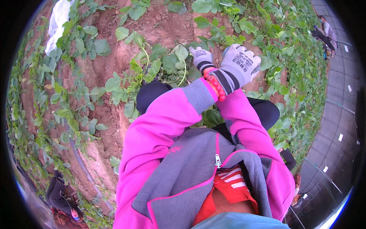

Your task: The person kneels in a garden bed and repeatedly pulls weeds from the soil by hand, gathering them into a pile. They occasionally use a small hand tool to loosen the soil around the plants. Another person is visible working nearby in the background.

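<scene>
My forearms cross in front of me, left over right, both in pink sleeves with grey cuffs. My left hand [241, 64], in a grey printed work glove, lies to the right with its back up and fingers curled. What is under its fingers is hidden. Beneath and beyond that wrist, my right hand [202, 56] in a matching glove points left, beside broad green leaves [171, 61]. Its palm side cannot be seen. A red bead bracelet [215, 86] circles my left wrist. Leafy plants [211, 117] also show between my dark-trousered knees [153, 96].
Reddish soil [105, 65] with rows of leafy plants [297, 74] surrounds me. White sheeting [57, 27] lies upper left. Dark gridded ground cover [340, 94] runs along the right. One person [327, 34] sits upper right; another [61, 194] is lower left; a dark sleeve [288, 159] shows right.
</scene>
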Demonstrator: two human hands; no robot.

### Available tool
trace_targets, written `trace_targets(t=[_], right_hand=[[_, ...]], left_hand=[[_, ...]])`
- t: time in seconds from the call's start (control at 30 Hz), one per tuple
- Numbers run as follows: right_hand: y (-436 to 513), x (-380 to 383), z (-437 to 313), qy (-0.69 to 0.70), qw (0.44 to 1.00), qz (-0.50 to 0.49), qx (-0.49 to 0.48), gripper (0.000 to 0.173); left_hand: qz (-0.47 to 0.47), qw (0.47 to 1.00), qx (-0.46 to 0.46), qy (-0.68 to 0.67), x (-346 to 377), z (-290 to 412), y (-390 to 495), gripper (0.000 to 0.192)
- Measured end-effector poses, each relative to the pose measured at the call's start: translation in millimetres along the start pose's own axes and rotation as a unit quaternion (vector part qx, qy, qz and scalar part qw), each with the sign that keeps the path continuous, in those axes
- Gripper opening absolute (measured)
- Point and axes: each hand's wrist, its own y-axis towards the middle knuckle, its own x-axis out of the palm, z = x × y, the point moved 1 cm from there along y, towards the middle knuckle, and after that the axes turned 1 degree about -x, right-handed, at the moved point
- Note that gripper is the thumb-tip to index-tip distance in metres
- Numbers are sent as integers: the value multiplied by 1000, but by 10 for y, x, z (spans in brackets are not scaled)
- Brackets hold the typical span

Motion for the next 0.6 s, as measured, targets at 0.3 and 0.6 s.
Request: trace_targets(t=[0.3, 0.6], right_hand=[[-927, 186, -62, -89, 972, -187, -110, 36], [-683, -183, 379, -37, 984, -160, -73, 43]], left_hand=[[59, 995, -28, -70, -150, -67, 15, 22], [-11, 998, -22, -62, -192, 26, -57, 24]])
